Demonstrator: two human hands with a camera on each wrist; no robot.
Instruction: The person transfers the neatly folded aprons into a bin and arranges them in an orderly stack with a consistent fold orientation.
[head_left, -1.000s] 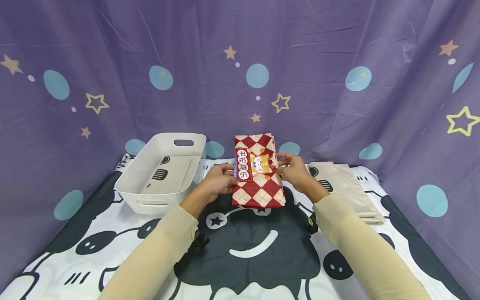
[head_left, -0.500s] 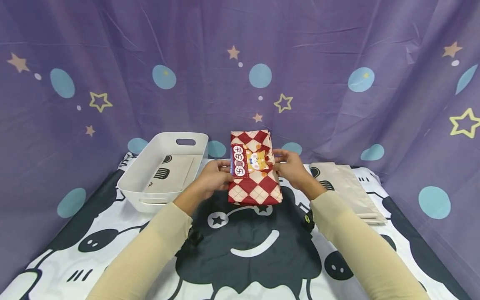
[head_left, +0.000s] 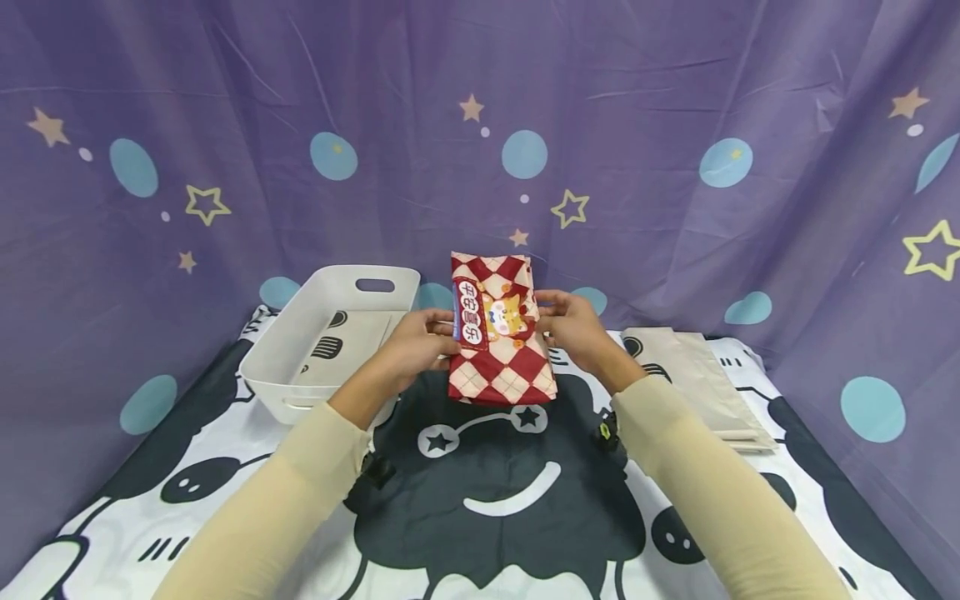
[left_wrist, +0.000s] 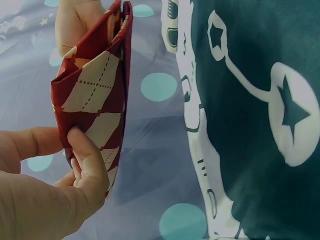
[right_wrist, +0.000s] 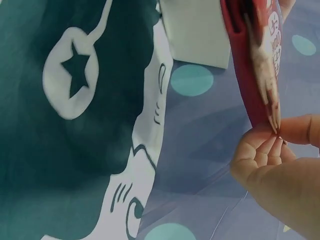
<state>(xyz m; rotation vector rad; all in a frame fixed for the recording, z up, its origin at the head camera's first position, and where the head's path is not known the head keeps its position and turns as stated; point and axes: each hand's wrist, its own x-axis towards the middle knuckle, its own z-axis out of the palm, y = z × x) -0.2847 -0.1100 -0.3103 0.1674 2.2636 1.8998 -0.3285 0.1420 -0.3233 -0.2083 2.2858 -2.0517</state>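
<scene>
Head camera: we see a red-and-cream checked paper bag [head_left: 501, 333] held upright above the cartoon-printed tablecloth [head_left: 510, 492], its bottom edge lifted clear of the dark smiling figure. Our left hand [head_left: 415, 346] pinches the bag's left edge between thumb and fingers; the left wrist view shows the thumb [left_wrist: 89, 160] pressed on the checked side. Our right hand [head_left: 573, 329] pinches the opposite edge, fingertips [right_wrist: 295, 129] closed on the paper. Just left of the bag stands a white plastic basket [head_left: 300, 379] with a beige bag [head_left: 345, 342] lying inside. To the right, beige bags [head_left: 697, 375] lie stacked flat. Behind hangs a purple starred curtain [head_left: 675, 83].
</scene>
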